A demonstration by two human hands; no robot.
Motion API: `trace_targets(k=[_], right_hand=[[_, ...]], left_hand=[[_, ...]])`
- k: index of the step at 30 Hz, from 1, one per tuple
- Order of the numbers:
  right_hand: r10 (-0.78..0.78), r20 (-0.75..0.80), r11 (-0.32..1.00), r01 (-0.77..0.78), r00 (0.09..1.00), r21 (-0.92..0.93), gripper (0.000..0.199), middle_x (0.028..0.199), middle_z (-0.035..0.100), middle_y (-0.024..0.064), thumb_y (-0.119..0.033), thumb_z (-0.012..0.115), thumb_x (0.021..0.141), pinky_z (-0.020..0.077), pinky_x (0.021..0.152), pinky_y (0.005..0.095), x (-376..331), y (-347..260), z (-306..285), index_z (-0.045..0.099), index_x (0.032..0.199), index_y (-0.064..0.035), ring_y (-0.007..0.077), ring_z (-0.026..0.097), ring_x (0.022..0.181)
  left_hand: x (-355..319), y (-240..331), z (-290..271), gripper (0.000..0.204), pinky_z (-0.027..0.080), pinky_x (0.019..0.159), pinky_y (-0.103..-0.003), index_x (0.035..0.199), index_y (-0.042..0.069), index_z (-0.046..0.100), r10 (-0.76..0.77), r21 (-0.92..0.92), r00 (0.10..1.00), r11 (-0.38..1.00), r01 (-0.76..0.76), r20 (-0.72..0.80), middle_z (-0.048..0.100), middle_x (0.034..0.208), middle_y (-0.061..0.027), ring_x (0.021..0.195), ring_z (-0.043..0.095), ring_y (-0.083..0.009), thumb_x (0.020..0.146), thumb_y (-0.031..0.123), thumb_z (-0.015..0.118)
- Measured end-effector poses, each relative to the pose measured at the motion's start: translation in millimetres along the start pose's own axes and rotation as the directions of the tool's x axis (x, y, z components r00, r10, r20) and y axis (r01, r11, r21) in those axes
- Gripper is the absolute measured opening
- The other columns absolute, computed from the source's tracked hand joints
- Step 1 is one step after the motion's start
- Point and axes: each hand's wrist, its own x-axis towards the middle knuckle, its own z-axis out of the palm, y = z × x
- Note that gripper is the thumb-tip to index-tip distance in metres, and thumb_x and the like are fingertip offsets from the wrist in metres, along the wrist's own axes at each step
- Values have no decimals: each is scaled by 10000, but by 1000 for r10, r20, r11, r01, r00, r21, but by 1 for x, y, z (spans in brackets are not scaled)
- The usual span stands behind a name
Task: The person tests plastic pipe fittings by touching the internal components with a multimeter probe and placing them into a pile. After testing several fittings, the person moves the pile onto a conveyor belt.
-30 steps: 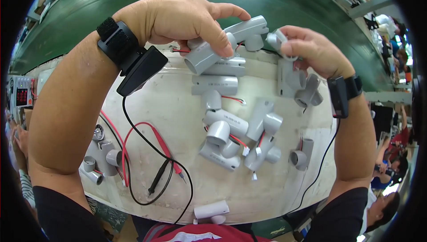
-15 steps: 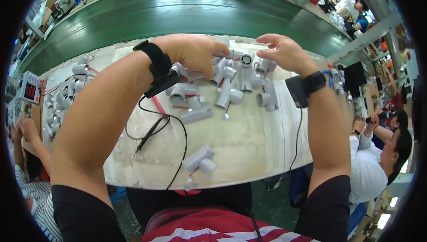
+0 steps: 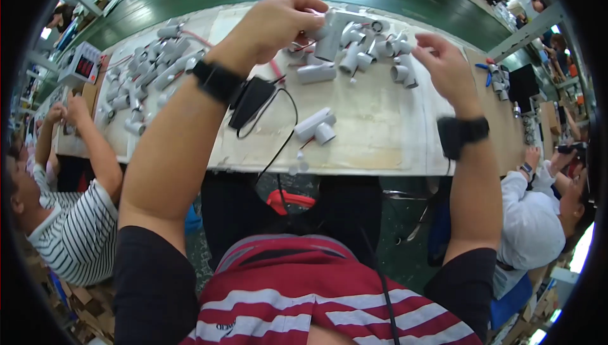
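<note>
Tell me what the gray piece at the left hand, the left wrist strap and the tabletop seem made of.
Gray piece: probably rigid plastic, smooth and slightly glossy, going by its even color and soft sheen.
Left wrist strap: likely fabric, judging by its dull black look.
Tabletop: perhaps coated board, dull with stains; material unclear.

Over my feed, I can make out red digits on the display (image 3: 84, 66) of the white meter (image 3: 74, 74) at left, too small to read off. I also see short dark lettering (image 3: 225, 328) on the wearer's striped shirt (image 3: 285, 281), partly lost in a fold. On the grey tubes (image 3: 316, 74), I can read nothing.
</note>
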Motion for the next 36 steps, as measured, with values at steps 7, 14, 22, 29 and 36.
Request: trace_targets(k=[7, 14, 22, 29, 36], right_hand=[[51, 399, 952, -166, 916, 259, 218, 896, 738, 81, -121, 755, 894, 533, 746, 281, -122, -129, 31, 738, 1061, 19, 133, 660, 803], [-102, 322, 981, 41, 941, 189, 253, 885, 737, 190, -207, 720, 891, 560, 726, 351, -103, -197, 104, 745, 992, 23, 267, 721, 780], [311, 254, 940, -257, 916, -226, 326, 1001, 730, 251, -265, 703, 858, 565, 902, 469, -33, -181, 190, 732, 1058, -10, 418, 698, 1013], [96, 145, 951, -48, 985, -304, 264, 1038, 733, 247, -223, 608, 912, 572, 898, 477, -34, -182, 197, 762, 966, -16, 397, 713, 1020], [3, 210, 936, 71, 978, -345, 255, 1007, 739, 237, -177, 566, 916, 587, 865, 455, -2, -178, 227, 779, 933, -39, 378, 730, 984]], left_hand=[[-180, -62, -37, 270, 558, 719, -293, 1236, -25, 657, -47, -368, 879, 918, -150, -475, 682, 1091, -78, 883, 655, -145, 990, 83, 627], [-255, -103, -70, 250, 561, 748, -304, 1241, 13, 659, -72, -536, 827, 792, -292, -557, 684, 1094, -67, 896, 658, -147, 1007, 89, 618], [-237, -140, -54, 234, 565, 740, -359, 1148, -7, 696, 140, 307, 861, 951, 19, -488, 675, 964, -93, 851, 674, -203, 953, 118, 659], [-183, -77, -27, 193, 568, 858, -427, 968, 37, 753, 415, 949, 894, 315, 35, -171, 728, 1016, -153, 981, 702, -334, 853, 118, 621], [-108, -70, -18, 207, 579, 851, -435, 982, 28, 758, -12, 969, 999, 243, 41, -39, 735, 1090, -205, 992, 723, -340, 863, 87, 599]])
